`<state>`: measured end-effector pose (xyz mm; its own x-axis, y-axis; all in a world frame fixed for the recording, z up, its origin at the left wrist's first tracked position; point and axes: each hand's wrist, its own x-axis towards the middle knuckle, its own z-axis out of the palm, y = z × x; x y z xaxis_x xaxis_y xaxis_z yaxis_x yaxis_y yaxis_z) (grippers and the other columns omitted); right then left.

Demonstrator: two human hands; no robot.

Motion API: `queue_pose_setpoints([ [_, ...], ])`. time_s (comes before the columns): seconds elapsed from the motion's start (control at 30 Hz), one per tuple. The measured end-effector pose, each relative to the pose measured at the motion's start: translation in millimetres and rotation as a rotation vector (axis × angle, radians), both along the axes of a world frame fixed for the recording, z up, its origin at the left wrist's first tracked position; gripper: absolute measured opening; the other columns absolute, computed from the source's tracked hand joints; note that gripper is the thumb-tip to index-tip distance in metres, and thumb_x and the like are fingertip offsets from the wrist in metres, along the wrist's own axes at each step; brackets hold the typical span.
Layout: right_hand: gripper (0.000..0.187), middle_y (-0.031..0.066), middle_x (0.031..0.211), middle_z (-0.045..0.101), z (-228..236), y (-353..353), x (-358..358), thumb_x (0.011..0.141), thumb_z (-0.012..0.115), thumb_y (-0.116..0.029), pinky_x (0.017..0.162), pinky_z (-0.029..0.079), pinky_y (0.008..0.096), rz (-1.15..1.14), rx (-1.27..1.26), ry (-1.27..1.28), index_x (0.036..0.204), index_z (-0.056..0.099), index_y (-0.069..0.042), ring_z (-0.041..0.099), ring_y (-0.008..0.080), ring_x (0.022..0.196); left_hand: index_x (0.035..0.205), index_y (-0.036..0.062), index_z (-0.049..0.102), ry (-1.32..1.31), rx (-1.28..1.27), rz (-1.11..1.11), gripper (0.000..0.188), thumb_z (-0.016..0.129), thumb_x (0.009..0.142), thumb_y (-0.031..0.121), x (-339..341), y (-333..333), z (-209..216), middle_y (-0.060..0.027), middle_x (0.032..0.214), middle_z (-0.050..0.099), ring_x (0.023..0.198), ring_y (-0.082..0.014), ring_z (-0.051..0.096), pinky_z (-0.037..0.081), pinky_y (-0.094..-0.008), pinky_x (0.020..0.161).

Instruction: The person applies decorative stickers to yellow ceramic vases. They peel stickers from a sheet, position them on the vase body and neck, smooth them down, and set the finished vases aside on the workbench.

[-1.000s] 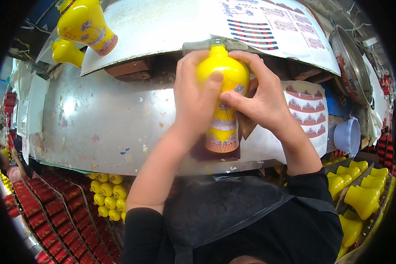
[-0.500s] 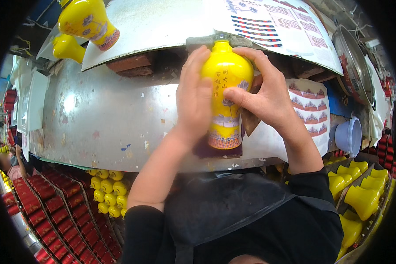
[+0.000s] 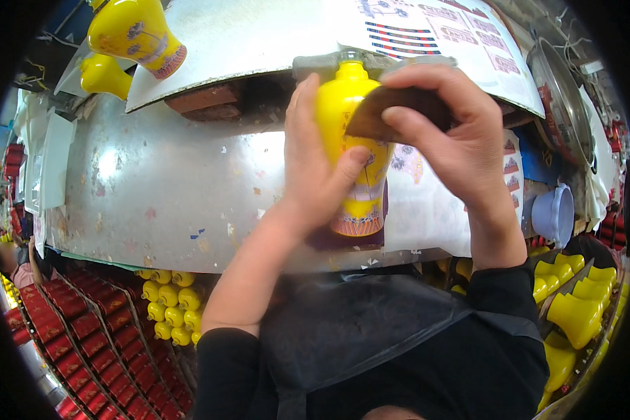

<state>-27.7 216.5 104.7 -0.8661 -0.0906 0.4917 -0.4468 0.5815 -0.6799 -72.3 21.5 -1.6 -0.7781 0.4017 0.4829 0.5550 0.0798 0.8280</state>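
Observation:
A yellow bottle (image 3: 372, 187) with purple flower decals and a patterned band round its base lies with its neck pointing away from me. My left hand (image 3: 311, 161) is wrapped along its left side, the thumb across its front. In my right hand (image 3: 462, 136) is a dark brown, flat squeegee (image 3: 372, 117), pinched between thumb and fingers. Its edge overlaps the bottle's upper right body; whether it touches the surface, I cannot tell. Part of the bottle's lettering is hidden behind it. A grey rest (image 3: 312, 66) is by the neck, and a dark purple pad (image 3: 322, 241) by the base.
Printed decal sheets (image 3: 427, 210) lie to the right and on the raised white board (image 3: 259, 38). Two more yellow bottles (image 3: 136, 31) are at the far left. A lilac bucket (image 3: 553, 215) stands right, above crated yellow bottles (image 3: 574, 315). Another person (image 3: 24, 266) is at the left edge.
My right hand has come off the bottle and moved right, raising the squeegee over its upper right side. My left thumb now lies across the bottle's front.

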Motion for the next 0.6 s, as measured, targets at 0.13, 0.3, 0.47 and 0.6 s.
queue_pose_setpoints([
  [0.13,0.026,0.0064,0.098,0.074,4.1,-9.5,-12.4,0.087,0.080,-0.001,0.077,0.059,0.0285,-0.226,0.449,0.328,0.112,0.076,-0.007,0.073,0.0202,0.087,0.160,-0.0038,0.022,0.080,-0.069,0.085,0.086,0.059,0.100,0.046,2.9,-2.3,1.2,-0.0288,0.159,0.031,0.148,-0.0457,0.030,0.024,-0.0522,0.123],
  [0.3,0.033,0.0061,0.096,0.073,-4.4,-13.3,6.5,0.078,0.080,-0.007,0.076,0.061,0.0356,0.200,0.666,0.567,0.111,0.079,-0.012,0.072,0.0224,0.085,0.155,-0.0006,0.035,-0.131,0.146,0.154,0.072,0.048,0.106,0.050,14.2,-9.2,1.8,-0.0189,0.149,0.042,0.136,-0.0309,0.044,0.036,-0.0430,0.117],
  [0.47,0.036,0.0061,0.096,0.071,-11.4,-17.1,20.5,0.077,0.077,-0.012,0.079,0.061,0.0384,0.044,0.645,0.483,0.113,0.079,-0.013,0.072,0.0224,0.086,0.153,0.0060,0.039,-0.428,0.413,0.143,0.063,0.031,0.112,0.053,20.1,-13.5,1.5,-0.0099,0.137,0.051,0.119,-0.0187,0.051,0.041,-0.0356,0.107],
  [0.6,0.034,0.0042,0.085,0.064,-4.5,-34.5,34.3,0.080,0.075,-0.015,0.075,0.061,0.0360,0.502,0.807,0.353,0.114,0.077,-0.015,0.072,0.0216,0.083,0.153,0.0053,0.039,-0.484,0.453,0.103,0.071,0.033,0.109,0.061,31.1,-19.2,0.2,-0.0107,0.137,0.051,0.120,-0.0202,0.051,0.042,-0.0365,0.107],
])
